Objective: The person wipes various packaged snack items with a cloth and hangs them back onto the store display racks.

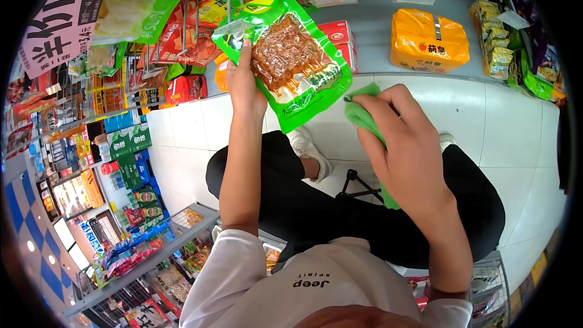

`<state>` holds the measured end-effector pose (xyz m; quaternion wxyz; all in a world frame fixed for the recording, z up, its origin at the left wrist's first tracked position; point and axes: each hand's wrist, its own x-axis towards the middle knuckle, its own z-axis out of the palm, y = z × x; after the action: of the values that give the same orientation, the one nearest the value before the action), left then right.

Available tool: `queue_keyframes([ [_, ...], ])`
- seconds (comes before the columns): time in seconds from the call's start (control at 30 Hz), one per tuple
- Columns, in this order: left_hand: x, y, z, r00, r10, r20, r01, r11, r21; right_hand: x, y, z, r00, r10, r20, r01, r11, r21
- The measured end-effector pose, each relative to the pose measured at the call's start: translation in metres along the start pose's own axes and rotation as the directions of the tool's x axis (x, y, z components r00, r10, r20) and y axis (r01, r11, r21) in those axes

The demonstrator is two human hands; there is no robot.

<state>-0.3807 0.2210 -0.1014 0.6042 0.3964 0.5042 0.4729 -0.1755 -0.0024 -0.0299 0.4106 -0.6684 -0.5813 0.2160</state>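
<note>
Plainly, left hand (246, 79) pinched green snack pouch (297, 58) by its nine-o'clock edge, likely leaving its front unobstructed; right hand (407, 146), at pouch's four o'clock, gripped green cloth (363, 116).

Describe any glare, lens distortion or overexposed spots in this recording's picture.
Head view: wide-angle bending, with black borders curving around the corners; head view: shiny highlights on the green food packet in the left hand; head view: ceiling lights blown out to white at lower left.
</note>
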Motion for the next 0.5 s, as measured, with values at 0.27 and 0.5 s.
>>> queue_keyframes([
  [0.27, -0.003, 0.002, 0.002, 0.998, -0.057, -0.041, 0.057, 0.998, 0.004, 0.001, 0.001, 0.0, 1.0, -0.006, 0.014, 0.006, 1.0, -0.008],
  [0.5, 0.013, -0.014, -0.003, 1.0, -0.008, 0.007, 0.008, 1.0, 0.0, 0.001, 0.0, 0.001, 0.999, -0.043, 0.008, 0.043, 0.998, -0.04],
])
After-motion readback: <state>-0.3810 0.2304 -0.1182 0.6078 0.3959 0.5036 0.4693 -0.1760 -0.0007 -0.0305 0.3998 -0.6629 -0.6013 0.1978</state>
